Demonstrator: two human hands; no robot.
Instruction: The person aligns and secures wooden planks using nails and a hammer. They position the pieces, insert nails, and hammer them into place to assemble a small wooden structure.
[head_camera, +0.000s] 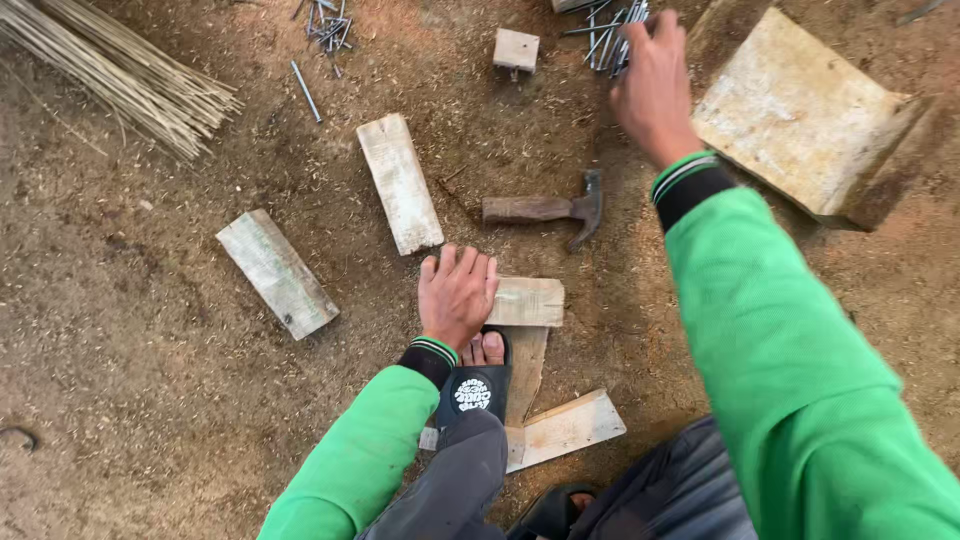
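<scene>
My left hand (456, 294) lies flat, fingers together, on the left end of a short wooden board (530, 301) that crosses a longer plank (524, 372) on the dirt ground. My sandalled foot (478, 382) stands on that plank. My right hand (653, 86) reaches far forward to a pile of long steel nails (610, 38), fingers curled down over them; whether it grips any is hidden. A claw hammer (548, 210) with a wooden handle lies on the ground between the two hands.
Two loose boards (399, 182) (277, 272) lie at left. A small wood block (516, 49) and more nails (326, 25) sit at the top. A thick slab (800, 115) lies at right, a bundle of thin reeds (120, 70) at top left, another plank (565, 428) near my feet.
</scene>
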